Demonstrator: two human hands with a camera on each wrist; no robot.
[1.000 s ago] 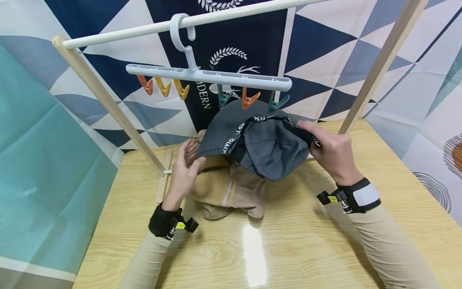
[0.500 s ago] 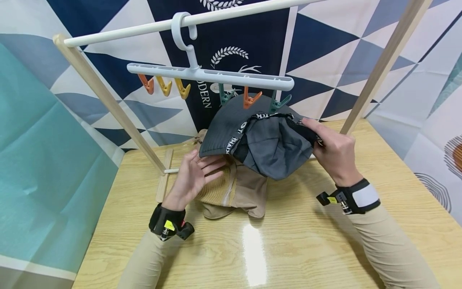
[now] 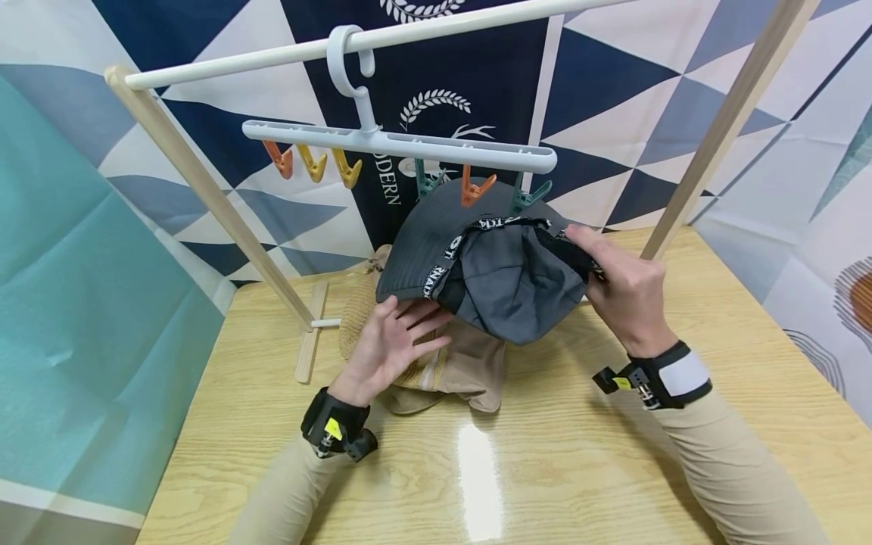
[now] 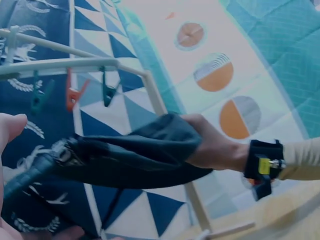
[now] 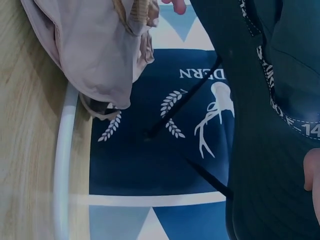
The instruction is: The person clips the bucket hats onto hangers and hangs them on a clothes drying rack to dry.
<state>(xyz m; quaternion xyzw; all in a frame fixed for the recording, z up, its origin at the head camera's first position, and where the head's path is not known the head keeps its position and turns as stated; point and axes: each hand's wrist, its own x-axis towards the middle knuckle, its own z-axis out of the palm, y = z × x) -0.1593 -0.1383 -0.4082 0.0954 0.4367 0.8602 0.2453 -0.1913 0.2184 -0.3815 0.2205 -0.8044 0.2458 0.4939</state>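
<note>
A dark grey cap with a broad brim and a lettered inner band is held up below the hanger, hollow side showing. My right hand grips it at the right end. Spread fingers of my left hand reach under the brim's left part, palm upward, with the thumb tip at the brim edge; whether they touch is hard to tell. In the left wrist view the cap appears edge-on, and in the right wrist view a dark cord hangs by it. Some left fingers are partly hidden.
Below lie a woven straw hat and a beige cloth hat on the wooden table. A pale hanger with orange, yellow and green clips hangs from the white rod. Wooden posts stand either side.
My left hand has left the brim's left edge, turned palm up and moved right beneath the brim, its fingers spreading. The right hand and the cap have stayed almost in place.
</note>
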